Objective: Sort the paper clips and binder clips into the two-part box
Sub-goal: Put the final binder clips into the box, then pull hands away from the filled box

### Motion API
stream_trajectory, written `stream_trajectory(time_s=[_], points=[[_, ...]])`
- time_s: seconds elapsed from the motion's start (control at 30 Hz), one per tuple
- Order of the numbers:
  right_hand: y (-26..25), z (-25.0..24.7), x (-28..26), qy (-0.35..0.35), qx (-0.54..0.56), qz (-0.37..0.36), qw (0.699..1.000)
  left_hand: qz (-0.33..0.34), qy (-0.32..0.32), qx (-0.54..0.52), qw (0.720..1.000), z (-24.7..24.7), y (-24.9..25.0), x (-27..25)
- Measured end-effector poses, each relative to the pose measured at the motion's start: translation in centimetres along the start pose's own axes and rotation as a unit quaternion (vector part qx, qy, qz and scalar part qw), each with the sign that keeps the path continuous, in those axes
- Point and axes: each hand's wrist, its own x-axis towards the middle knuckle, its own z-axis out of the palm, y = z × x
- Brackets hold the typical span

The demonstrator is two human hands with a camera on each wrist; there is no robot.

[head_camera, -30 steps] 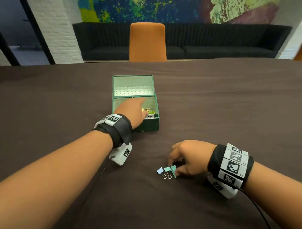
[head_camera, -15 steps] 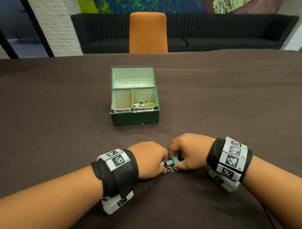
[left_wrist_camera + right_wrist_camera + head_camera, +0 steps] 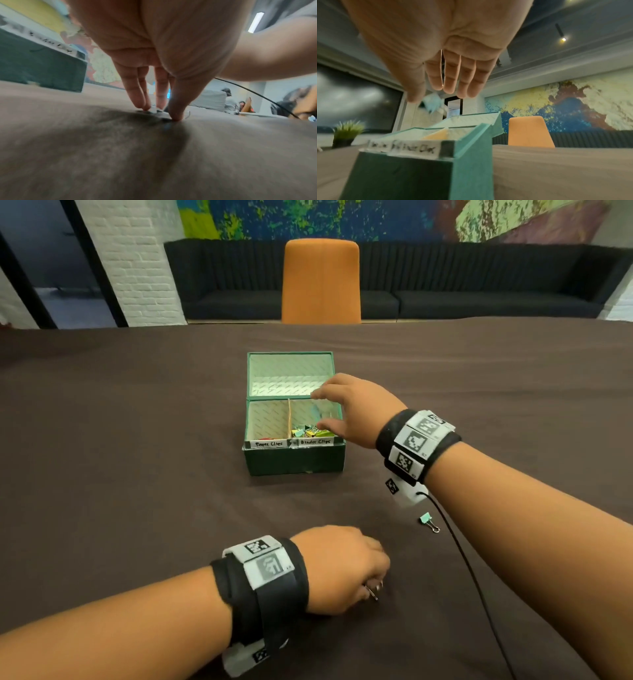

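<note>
Two hands work apart: the right hand, fingers spread, has nothing in it as a blurred binder clip drops below its fingertips, over the two-part box; the left hand pinches a second binder clip on the table, while a mint binder clip lies toward the right forearm, its wire handles pointing at the person.

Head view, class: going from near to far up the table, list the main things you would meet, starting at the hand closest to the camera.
left hand → loose binder clip → box → orange chair → dark sofa
</note>
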Motion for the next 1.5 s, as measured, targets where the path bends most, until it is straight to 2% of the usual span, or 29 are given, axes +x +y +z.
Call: stream_trajectory(time_s=[0.1,0.17,0.23,0.3,0.4,0.5,0.6,0.73,0.83,0.9,1.0,1.1,1.2,1.27,1.33,1.37,1.43,1.5], points=[[0.7,-0.4,-1.2,-0.028,-0.039,0.011,0.999,-0.009,0.007,0.034,0.999,0.6,0.6,-0.2],[1.6,-0.5,-3.6,-0.117,-0.065,0.030,0.991,-0.048,0.020,0.032,0.998,0.7,0.5,-0.6],[2.8,-0.3,-6.6,-0.232,-0.108,0.069,0.964,-0.099,0.030,0.018,0.995,0.3,-0.2,-0.9],[3.9,0.1,-9.4,-0.283,-0.136,0.098,0.944,-0.146,0.050,-0.003,0.988,-0.5,-1.5,-0.9],[4.9,1.2,-12.3,-0.325,-0.127,0.117,0.930,-0.227,0.141,-0.036,0.963,-3.0,-4.7,-0.4],[4.6,2.0,-13.5,-0.334,-0.078,0.135,0.930,-0.276,0.257,-0.069,0.924,-6.4,-8.2,0.6],[3.2,1.8,-11.8,-0.307,-0.042,0.111,0.944,-0.301,0.320,-0.089,0.894,-8.8,-11.3,1.4],[1.0,0.6,-5.7,-0.129,0.005,0.058,0.990,-0.350,0.278,-0.070,0.892,-9.4,-13.2,2.2],[0.2,-0.1,-1.0,-0.022,0.097,0.078,0.992,-0.364,0.296,-0.083,0.879,-9.4,-13.9,1.7],[0.6,0.0,1.4,-0.020,0.135,0.102,0.985,-0.377,0.333,-0.091,0.859,-9.4,-14.5,0.4],[1.9,0.4,4.6,-0.024,0.111,0.137,0.984,-0.427,0.355,-0.084,0.828,-9.3,-16.0,-2.0],[3.2,0.7,7.2,-0.008,0.086,0.192,0.978,-0.482,0.291,-0.135,0.815,-8.8,-17.6,-3.5],[4.0,1.4,9.3,-0.061,0.172,0.277,0.943,-0.449,0.245,-0.169,0.842,-8.0,-18.5,-3.7],[4.0,2.0,10.0,-0.069,0.297,0.322,0.896,-0.451,0.229,-0.168,0.846,-7.5,-19.0,-3.6],[4.1,2.4,10.1,-0.046,0.416,0.342,0.842,-0.456,0.223,-0.212,0.835,-7.4,-19.0,-3.5],[3.7,2.2,9.7,-0.039,0.478,0.343,0.807,-0.457,0.225,-0.255,0.822,-7.4,-18.9,-3.5],[2.9,1.5,8.8,-0.041,0.576,0.337,0.744,-0.457,0.234,-0.371,0.774,-7.8,-18.2,-3.4],[2.8,0.7,7.9,-0.024,0.616,0.330,0.715,-0.455,0.254,-0.467,0.714,-8.3,-17.8,-3.3]])
